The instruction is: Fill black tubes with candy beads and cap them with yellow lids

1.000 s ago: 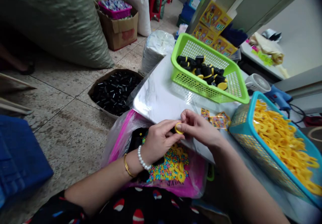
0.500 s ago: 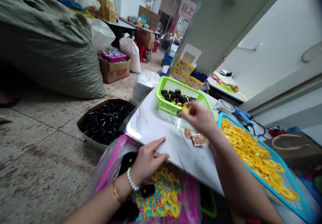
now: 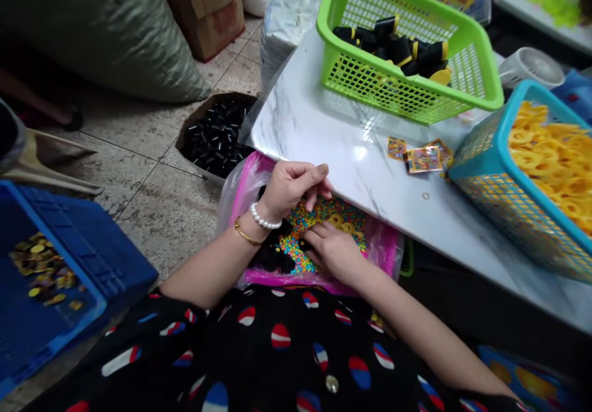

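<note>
My left hand [image 3: 296,185], with a pearl bracelet and a gold bangle on its wrist, hovers over the pink tray [image 3: 319,284] by the table edge. Its fingers are curled in, and nothing shows in them. Down in the tray, my right hand [image 3: 333,250] has its fingers closed about a black plastic cylinder [image 3: 305,245], partly hidden by the fingertips. Small coloured candy-like beads [image 3: 292,253] fill the tray's middle. Black pieces [image 3: 272,259] lie at its left side, and yellow rings [image 3: 340,222] lie beyond my right hand.
On the marbled table [image 3: 319,128] stand a green basket [image 3: 379,88] of black-and-yellow cylinders and a blue basket [image 3: 504,196] of yellow rings. Small printed packets [image 3: 423,159] lie between them. A carton of black cylinders [image 3: 217,134] and a blue crate [image 3: 83,233] stand on the floor.
The view has tilted down. My right hand has left the green basket, where it held a yellow piece, and reached into the tray. My left hand has lifted off the table edge and curled.
</note>
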A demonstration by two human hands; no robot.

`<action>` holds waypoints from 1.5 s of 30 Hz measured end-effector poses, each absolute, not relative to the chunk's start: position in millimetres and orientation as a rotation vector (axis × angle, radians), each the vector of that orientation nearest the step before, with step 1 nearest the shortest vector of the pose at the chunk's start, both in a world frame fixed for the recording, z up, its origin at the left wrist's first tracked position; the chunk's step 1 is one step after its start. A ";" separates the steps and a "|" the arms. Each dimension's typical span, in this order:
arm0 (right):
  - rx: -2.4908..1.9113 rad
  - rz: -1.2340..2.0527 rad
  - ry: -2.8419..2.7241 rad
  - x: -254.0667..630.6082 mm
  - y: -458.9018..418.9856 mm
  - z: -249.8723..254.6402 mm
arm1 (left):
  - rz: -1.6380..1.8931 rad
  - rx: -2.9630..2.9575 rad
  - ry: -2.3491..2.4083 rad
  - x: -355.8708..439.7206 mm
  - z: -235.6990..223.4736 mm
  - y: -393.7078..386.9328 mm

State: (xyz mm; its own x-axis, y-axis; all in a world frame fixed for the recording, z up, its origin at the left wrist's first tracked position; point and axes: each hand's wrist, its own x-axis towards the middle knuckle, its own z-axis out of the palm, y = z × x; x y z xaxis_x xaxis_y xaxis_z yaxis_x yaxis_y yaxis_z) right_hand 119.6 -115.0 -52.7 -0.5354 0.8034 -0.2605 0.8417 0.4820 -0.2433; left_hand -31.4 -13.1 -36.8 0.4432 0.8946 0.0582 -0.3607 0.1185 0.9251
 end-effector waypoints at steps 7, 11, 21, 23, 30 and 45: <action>1.236 -0.394 2.678 132.8 -110.7 -55.7 | 1.043 1.091 0.613 -26.8 -37.0 -13.7; 1.337 -1.014 2.819 137.7 -116.2 -56.5 | 1.028 1.102 0.598 -29.7 -37.9 -14.1; 2.339 -1.708 2.773 162.6 -123.9 -13.4 | 0.946 1.708 0.363 -29.1 -19.4 -26.1; 2.507 -1.422 2.881 160.3 -118.4 -6.4 | 1.053 1.883 0.384 -24.8 -15.4 -28.4; 2.313 -0.881 2.927 174.8 -67.2 26.0 | 1.303 2.135 0.740 -15.9 -16.8 -21.2; 2.091 0.448 2.664 223.1 -12.0 19.1 | 1.387 2.150 1.074 -3.9 -22.2 -20.7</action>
State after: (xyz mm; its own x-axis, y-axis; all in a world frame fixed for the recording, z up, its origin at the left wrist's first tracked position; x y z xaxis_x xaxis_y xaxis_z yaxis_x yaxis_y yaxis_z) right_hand 223.1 -12.0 19.1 -0.2273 0.9013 0.3687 0.9724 0.2308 0.0351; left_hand -3.9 -20.7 -22.2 0.2271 0.7591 0.6100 0.4007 -0.6438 0.6519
